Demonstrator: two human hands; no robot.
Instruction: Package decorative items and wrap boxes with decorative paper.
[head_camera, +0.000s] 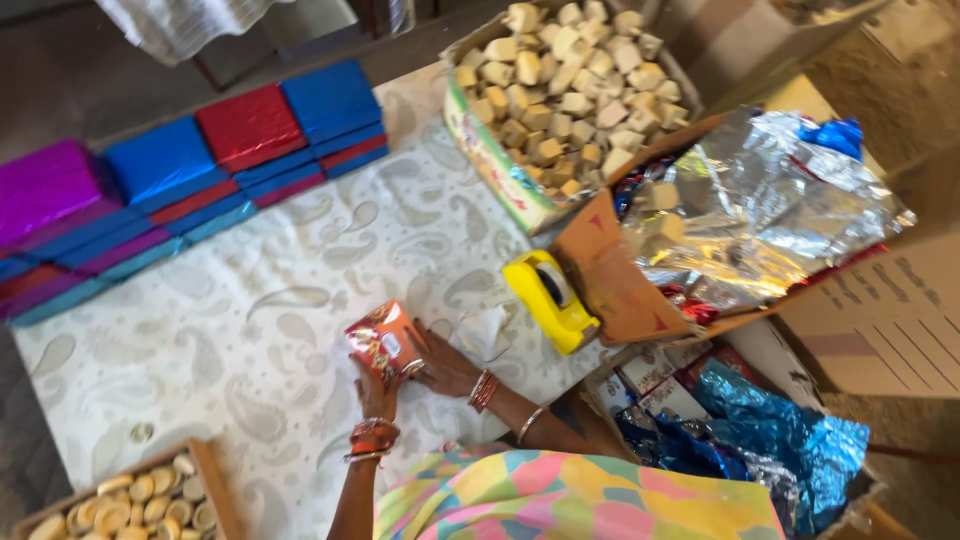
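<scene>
- Your left hand (375, 392) fingers grasped the red packet (385, 341); right hand (445, 368) lay released on the surface (250, 330).
- One-handed, that packet could have slipped or torn.

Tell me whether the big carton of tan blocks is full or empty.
Full: the carton is open on top, with tan blocks heaped to its rim.

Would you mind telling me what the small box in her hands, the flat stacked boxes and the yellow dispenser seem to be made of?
Small box: glossy printed paper or foil wrap, judging by its sheen. Stacked boxes: glittery foil paper, sparkling. Yellow dispenser: smooth moulded plastic, apparently.
</scene>
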